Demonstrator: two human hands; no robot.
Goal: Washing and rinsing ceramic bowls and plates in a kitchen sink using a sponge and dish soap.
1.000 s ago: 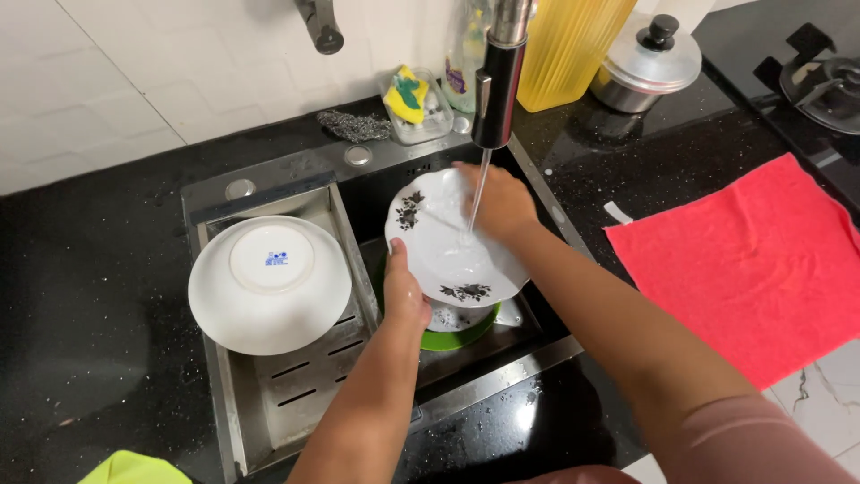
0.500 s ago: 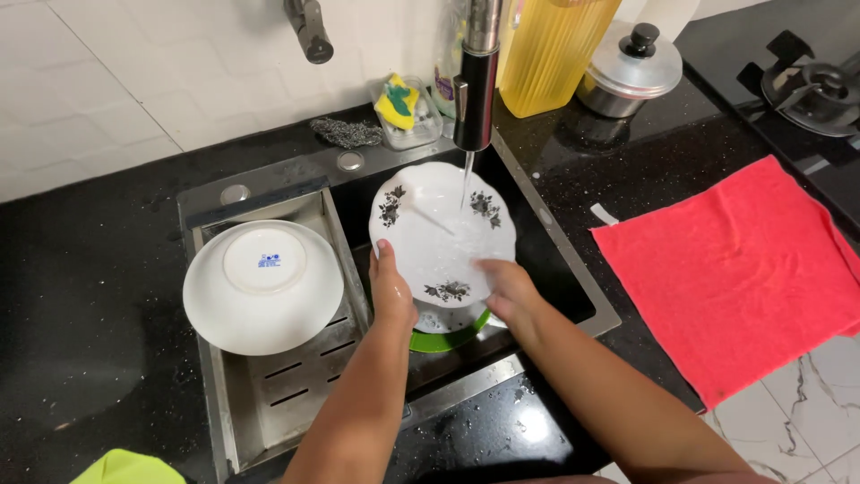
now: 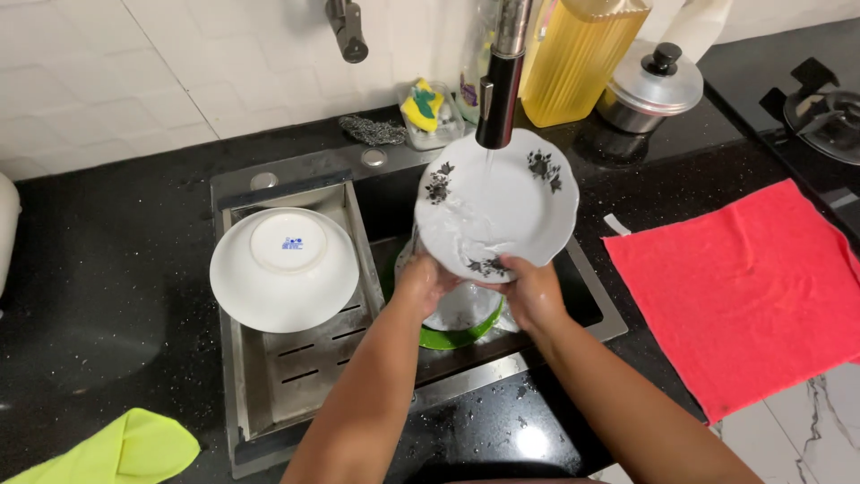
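A white plate with dark flower prints point(image 3: 502, 202) is tilted under the running tap point(image 3: 500, 85), and water streams down its face. My left hand point(image 3: 421, 282) grips the plate's lower left rim. My right hand point(image 3: 530, 289) holds its lower edge, thumb on the front. Below the plate, more white dishes and a green plate point(image 3: 457, 333) lie in the sink basin point(image 3: 587, 300).
An upturned white bowl point(image 3: 285, 267) rests on the steel drain rack point(image 3: 296, 376) at left. A red cloth point(image 3: 752, 291) covers the counter at right. Behind the sink are a sponge holder point(image 3: 425, 108), steel scrubber point(image 3: 372, 132), yellow bottle point(image 3: 582, 58) and lidded pot point(image 3: 652, 85). A yellow-green cloth point(image 3: 116, 448) lies bottom left.
The plate has risen and tilted more upright under the tap. My right hand moved from the plate's top edge down to its lower edge, beside my left hand.
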